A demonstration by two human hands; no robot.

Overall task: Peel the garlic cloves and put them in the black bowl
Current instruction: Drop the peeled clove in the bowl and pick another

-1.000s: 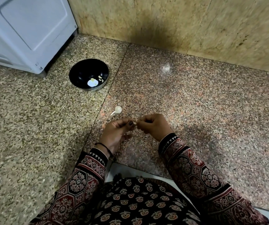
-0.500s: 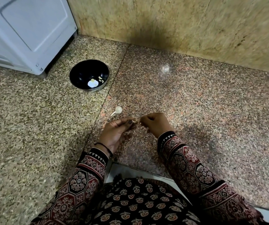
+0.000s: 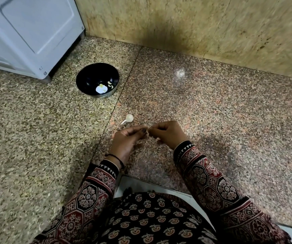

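Note:
My left hand [image 3: 126,140] and my right hand [image 3: 168,133] meet fingertip to fingertip just above the granite counter [image 3: 212,120]. Both pinch a small garlic clove [image 3: 147,132], almost wholly hidden by the fingers. Just beyond my left hand, an unpeeled garlic clove [image 3: 128,118] with a papery tail lies on the counter. The black bowl [image 3: 87,78] stands further back on the left. Inside it are a few pale peeled cloves [image 3: 110,84] and a white round patch.
A white appliance [image 3: 27,32] stands at the back left, close to the bowl. A yellowish stone wall [image 3: 194,29] closes the back. The counter's front edge [image 3: 159,182] runs just before my body, below my patterned sleeves.
My hands came together again after the right one drew slightly away. The view shifted a little; the bowl and the loose clove have not moved.

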